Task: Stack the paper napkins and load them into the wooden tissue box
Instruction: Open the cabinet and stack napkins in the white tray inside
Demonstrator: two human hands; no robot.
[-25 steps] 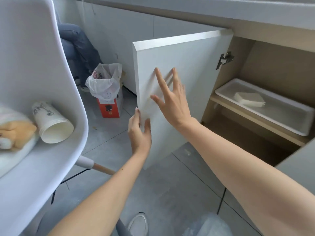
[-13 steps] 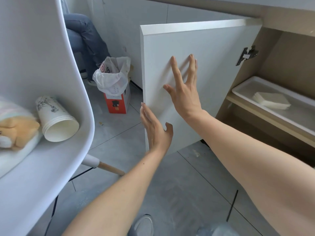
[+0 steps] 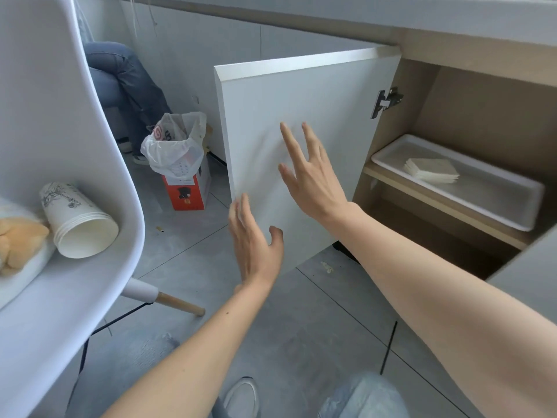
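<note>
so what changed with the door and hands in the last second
The left hand let go of the cabinet door edge and now lies open against its face. The right hand stays flat and open at the panel. The door is still open; the napkins remain in the white tray.

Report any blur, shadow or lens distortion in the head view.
Head view: right hand fingers motion-blurred, casting a soft shadow on the cabinet door; napkins and tray sharp; wide-angle lens bows the chair; even daylight, no glare.

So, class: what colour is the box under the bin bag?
Orange-red box, seen in the head view.
</note>
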